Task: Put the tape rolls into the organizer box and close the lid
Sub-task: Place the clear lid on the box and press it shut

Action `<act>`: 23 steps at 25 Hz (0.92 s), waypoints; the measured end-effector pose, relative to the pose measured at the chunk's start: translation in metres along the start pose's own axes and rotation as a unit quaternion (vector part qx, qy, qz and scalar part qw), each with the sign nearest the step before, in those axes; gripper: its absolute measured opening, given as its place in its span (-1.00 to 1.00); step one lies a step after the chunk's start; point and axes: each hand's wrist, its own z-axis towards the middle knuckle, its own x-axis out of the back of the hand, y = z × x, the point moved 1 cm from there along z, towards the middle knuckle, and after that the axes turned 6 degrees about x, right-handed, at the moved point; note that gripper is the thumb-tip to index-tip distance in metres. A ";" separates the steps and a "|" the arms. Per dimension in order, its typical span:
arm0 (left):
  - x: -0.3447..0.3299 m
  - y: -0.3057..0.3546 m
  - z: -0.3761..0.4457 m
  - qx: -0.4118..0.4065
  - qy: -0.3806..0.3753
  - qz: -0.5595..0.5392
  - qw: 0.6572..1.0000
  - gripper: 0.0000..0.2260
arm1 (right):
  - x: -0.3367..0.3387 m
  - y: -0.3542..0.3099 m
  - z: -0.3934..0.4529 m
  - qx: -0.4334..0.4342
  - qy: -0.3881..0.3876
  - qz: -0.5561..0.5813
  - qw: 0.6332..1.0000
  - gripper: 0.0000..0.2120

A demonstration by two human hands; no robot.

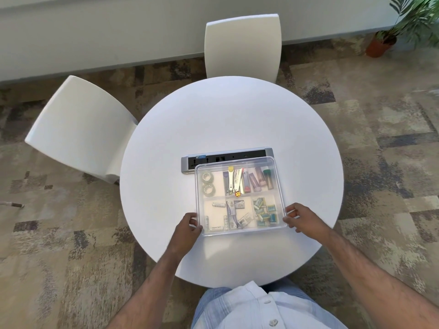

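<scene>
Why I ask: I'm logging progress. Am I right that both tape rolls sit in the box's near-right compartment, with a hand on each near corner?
Not quite. In the head view the tape rolls sit in the far-left compartment of the organizer box. The left hand and right hand do hold its near corners.

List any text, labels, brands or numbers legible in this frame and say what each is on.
None can be read.
Batteries in the organizer box: printing shows, too blurred to read.
Green-and-white packets: label marks, too small.
Small orange round item: a dark mark, unreadable.
Power strip behind the box: socket markings only, no legible words.
Tape rolls: no text visible.
</scene>
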 end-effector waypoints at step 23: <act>-0.006 -0.023 -0.004 0.083 -0.056 -0.140 0.985 -0.87 | -0.005 0.011 0.004 -0.063 -0.026 0.017 0.998 -0.78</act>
